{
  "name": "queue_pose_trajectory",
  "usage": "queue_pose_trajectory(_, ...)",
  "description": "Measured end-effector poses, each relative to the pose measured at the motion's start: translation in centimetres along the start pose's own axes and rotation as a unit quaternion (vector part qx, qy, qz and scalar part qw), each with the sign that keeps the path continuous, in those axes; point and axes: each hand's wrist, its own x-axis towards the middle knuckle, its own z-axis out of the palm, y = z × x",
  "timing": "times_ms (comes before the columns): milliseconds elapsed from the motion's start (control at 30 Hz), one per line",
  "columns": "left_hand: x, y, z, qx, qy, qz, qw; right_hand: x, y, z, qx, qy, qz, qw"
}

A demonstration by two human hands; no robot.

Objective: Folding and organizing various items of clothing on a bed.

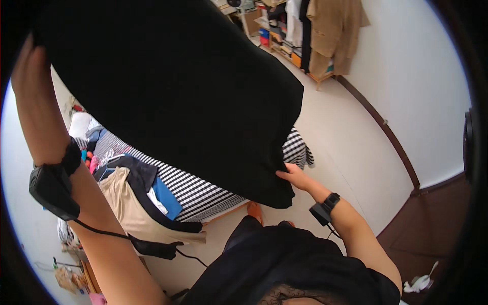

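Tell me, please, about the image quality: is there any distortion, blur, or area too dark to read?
Head view: fisheye distortion bends the brown baseboard; the black cloth is so dark that its folds barely show; the left hand looks soft and meets the dark rim; the right hand appears clearer.

The garment (178, 107) spans from the left hand (31, 66), upper left of the frame, down to the right hand (295, 175), right of centre, hiding part of the bed (190, 198) behind it. Clothes (137, 178) lie on the bed, left of centre. At upper right, a coat (333, 35) hangs beside the wall (406, 66), above the floor (351, 142).
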Motion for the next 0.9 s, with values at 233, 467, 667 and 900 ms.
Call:
queue_pose_trajectory(233,-15.7,-14.7,-3.4,-0.318,0.298,-0.463,0.772,-1.3,-6.3,-2.3,-0.077,0.025,0.082,0.993)
queue_pose_trajectory(467,-36.3,-34.5,-8.3,-0.357,0.348,-0.506,0.704,10.9,-12.4,1.0,-0.25,-0.008,0.067,0.966)
queue_pose_trajectory(667,-42.0,-45.6,-4.6,-0.461,0.319,-0.556,0.614,26.5,-14.6,1.1,-0.353,-0.007,0.137,0.926)
queue_pose_trajectory(900,-67.9,-52.8,-4.5,0.331,0.031,-0.544,0.77,37.0,-3.3,1.2,-0.512,0.094,-0.046,0.853)
